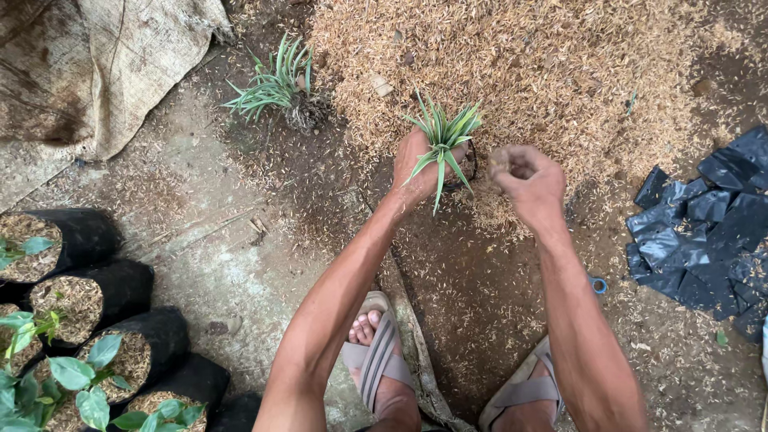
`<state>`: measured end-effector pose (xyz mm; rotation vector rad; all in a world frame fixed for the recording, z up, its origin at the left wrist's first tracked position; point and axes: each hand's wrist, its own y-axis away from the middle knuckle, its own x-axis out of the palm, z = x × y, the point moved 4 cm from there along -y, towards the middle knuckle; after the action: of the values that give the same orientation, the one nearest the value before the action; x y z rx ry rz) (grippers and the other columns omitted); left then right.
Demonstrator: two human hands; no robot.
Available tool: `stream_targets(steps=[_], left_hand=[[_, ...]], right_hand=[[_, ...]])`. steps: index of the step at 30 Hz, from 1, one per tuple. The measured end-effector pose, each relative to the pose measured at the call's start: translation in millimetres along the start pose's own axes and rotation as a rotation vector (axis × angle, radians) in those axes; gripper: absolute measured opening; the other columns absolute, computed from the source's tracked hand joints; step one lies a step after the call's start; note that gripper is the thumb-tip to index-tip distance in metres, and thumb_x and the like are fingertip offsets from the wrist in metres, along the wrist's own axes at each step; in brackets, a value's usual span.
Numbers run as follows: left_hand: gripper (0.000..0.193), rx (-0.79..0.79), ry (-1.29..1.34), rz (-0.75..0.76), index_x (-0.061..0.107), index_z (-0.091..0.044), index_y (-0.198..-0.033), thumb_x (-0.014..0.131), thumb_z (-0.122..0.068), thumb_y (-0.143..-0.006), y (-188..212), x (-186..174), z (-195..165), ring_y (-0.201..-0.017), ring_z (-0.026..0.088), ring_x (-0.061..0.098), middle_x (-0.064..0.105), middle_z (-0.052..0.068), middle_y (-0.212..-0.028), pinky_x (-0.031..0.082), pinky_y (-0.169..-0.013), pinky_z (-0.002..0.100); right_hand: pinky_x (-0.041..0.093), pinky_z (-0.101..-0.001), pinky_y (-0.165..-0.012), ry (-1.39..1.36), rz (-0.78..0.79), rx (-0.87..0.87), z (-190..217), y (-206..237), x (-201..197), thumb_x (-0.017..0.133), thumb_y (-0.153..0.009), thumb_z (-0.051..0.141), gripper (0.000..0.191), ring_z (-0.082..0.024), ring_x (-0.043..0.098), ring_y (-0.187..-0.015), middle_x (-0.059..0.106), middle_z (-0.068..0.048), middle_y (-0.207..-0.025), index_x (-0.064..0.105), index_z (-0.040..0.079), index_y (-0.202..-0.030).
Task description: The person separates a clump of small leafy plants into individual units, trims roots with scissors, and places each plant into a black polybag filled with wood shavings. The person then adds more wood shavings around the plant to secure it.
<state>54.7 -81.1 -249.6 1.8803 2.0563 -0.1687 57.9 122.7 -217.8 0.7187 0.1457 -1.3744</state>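
plant in hand: a small striped green-and-white plant (442, 140) stood upright in the grip of the left hand (416, 164), its narrow leaves fanning up and forward past the fingers.
bag under the plant: a dark rim of a small black bag (470, 164) showed just right of the left grip, mostly hidden behind the leaves.
left grip: clamped around the base of the plant, thumb side toward the right hand.
right hand: the right hand (524, 180) hung just right of the plant, fingers curled together into a loose fist; whether husk lay inside could not be told.
beyond the grips: a wide heap of tan rice husk (544, 64) spread ahead of both hands and reached under them.
ahead and left of the left grip: a second plant (276, 84) of the same kind lay on the dirt ground (264, 240), roots bare.
right of the right grip: a pile of empty black plastic bags (704, 232) lay well apart on the ground.
far left of the left grip: a row of filled black bags (120, 292) with broad-leaved seedlings (80, 380) stood by the picture's edge, and a burlap sack (104, 56) lay beyond them.
below the grips: two sandalled feet (384, 360) rested on the ground.
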Motion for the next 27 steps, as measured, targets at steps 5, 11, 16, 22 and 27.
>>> stream_targets(steps=[5, 11, 16, 22, 27], left_hand=[[0.029, -0.042, 0.018, 0.015, 0.075, -0.006, -0.099, 0.077, -0.028, -0.08, -1.0, -0.7, -3.7, -0.075, 0.023, 0.071, 0.074, 0.012, -0.084, 0.057, -0.071, 0.042], [0.038, -0.017, -0.118, -0.035, 0.069, 0.0, -0.096, 0.082, -0.03, -0.077, -9.9, -0.4, -0.2, -0.078, 0.027, 0.07, 0.072, 0.015, -0.087, 0.057, -0.071, 0.043], [0.045, -0.055, -0.19, 0.034, 0.071, -0.003, -0.096, 0.083, -0.044, -0.081, -12.5, 11.5, 1.9, -0.085, 0.028, 0.068, 0.069, 0.017, -0.098, 0.055, -0.07, 0.045], [0.089, 0.063, -0.001, 0.021, 0.054, -0.001, -0.137, 0.082, -0.049, -0.068, -0.4, 1.7, -8.6, -0.092, 0.028, 0.069, 0.067, 0.015, -0.109, 0.061, -0.077, 0.046], [0.093, 0.089, 0.084, -0.165, 0.042, -0.002, -0.148, 0.078, -0.051, -0.078, 66.6, -9.9, 19.4, -0.12, 0.035, 0.06, 0.056, 0.024, -0.132, 0.056, -0.098, 0.054]], right_hand=[[0.07, -0.0289, -0.072, -0.26, 0.104, -0.138, 34.3, 11.9, 13.1, 0.062, -0.099, 0.01, 0.022, -0.015, 0.075, -0.093, 0.071, -0.011, -0.112, 0.067, 0.012, -0.12], [0.058, -0.0279, -0.057, 0.75, 0.003, -0.824, 33.1, 43.2, 37.2, 0.066, -0.094, 0.002, 0.019, -0.019, 0.067, -0.082, 0.07, -0.009, -0.111, 0.071, 0.007, -0.112], [0.052, -0.0271, -0.044, 0.969, 0.02, -0.77, 7.5, 41.9, 58.9, 0.069, -0.08, 0.001, 0.024, -0.02, 0.064, -0.082, 0.066, -0.011, -0.113, 0.072, 0.004, -0.104], [0.055, -0.0267, -0.053, 0.618, -0.057, -0.602, -16.1, 33.4, 50.1, 0.069, -0.092, 0.007, 0.012, -0.017, 0.065, -0.08, 0.066, -0.012, -0.111, 0.071, 0.002, -0.103], [0.061, -0.0343, -0.074, 0.329, -0.256, -0.527, -32.7, 28.7, 31.2, 0.066, -0.098, 0.011, 0.024, -0.023, 0.068, -0.092, 0.065, -0.01, -0.11, 0.065, 0.005, -0.121]])
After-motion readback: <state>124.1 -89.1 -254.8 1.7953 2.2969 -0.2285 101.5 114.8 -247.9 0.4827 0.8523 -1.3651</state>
